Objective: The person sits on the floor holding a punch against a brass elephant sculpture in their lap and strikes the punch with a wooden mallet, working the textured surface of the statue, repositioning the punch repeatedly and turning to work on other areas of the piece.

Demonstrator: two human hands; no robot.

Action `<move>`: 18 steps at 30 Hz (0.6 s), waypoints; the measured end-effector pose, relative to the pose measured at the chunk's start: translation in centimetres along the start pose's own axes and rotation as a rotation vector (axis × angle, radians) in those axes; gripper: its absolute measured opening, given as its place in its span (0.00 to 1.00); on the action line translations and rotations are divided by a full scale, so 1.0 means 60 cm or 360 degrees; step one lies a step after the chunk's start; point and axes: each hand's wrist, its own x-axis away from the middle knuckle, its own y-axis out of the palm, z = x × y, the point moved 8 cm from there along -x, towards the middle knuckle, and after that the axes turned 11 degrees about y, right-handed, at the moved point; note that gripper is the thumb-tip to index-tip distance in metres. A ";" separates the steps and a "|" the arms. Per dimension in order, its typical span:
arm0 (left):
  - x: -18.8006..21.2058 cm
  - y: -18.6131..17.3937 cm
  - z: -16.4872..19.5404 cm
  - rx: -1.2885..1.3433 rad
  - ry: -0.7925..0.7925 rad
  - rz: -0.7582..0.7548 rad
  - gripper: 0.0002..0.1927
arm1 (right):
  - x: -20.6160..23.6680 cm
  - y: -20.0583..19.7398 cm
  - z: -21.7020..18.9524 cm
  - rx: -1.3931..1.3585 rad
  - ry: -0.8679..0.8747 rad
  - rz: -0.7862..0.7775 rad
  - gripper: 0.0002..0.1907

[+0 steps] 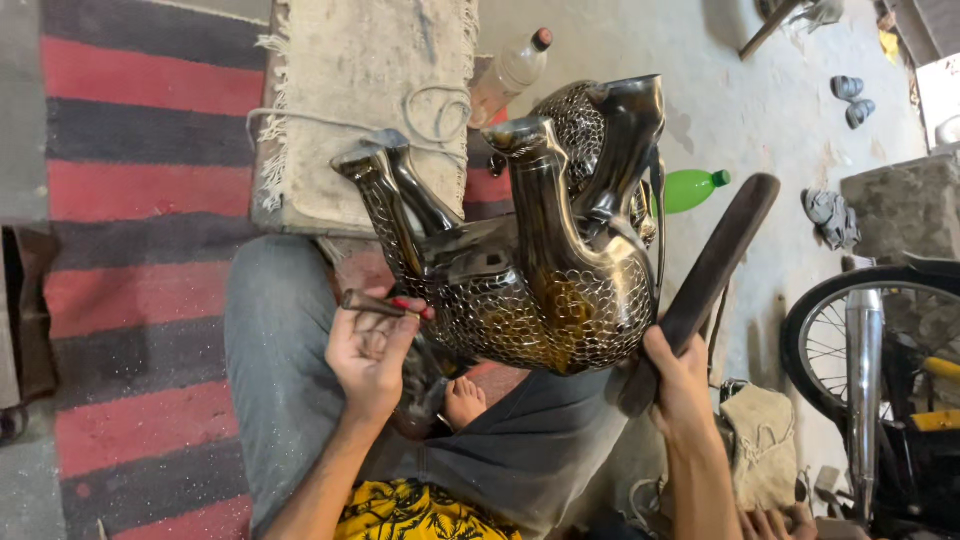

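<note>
Head view, one metal animal figure (540, 270), two bottles (510, 70), one mallet (705, 275)

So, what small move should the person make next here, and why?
Probably bring the wooden mallet in the right hand down on the small punch. The left hand holds that punch tip against the metal animal figure, and the mallet is raised beside it, apart from it.

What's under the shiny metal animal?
The metal animal lies upside down across the person's lap in grey trousers, with a bare foot showing below it. A striped rug lies farther down. Its back and the lap directly beneath are hidden.
</note>
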 end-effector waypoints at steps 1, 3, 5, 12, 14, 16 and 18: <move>0.001 0.004 0.001 0.0029 0.0013 -0.0013 0.21 | -0.008 0.002 -0.005 -0.0018 0.0011 -0.0024 0.17; 0.005 0.005 -0.004 -0.0005 -0.0034 0.0030 0.20 | -0.023 0.004 -0.016 0.0008 0.0049 -0.0046 0.18; 0.008 0.013 -0.005 -0.0077 -0.0005 0.0009 0.19 | -0.038 0.004 -0.028 0.0099 0.0104 -0.0045 0.17; 0.041 0.052 -0.008 -0.0110 0.0110 -0.0092 0.16 | -0.101 0.019 -0.057 0.0326 0.0419 -0.0239 0.26; 0.052 0.060 -0.006 -0.0129 0.0168 -0.0117 0.16 | -0.118 0.036 -0.071 0.0420 0.0462 -0.0402 0.29; 0.060 0.068 -0.008 -0.0090 0.0207 -0.0131 0.16 | -0.132 0.055 -0.086 0.0600 0.0383 -0.0556 0.34; 0.067 0.080 0.008 -0.0316 0.0462 -0.0261 0.18 | -0.141 0.079 -0.092 0.0637 0.0365 -0.0683 0.39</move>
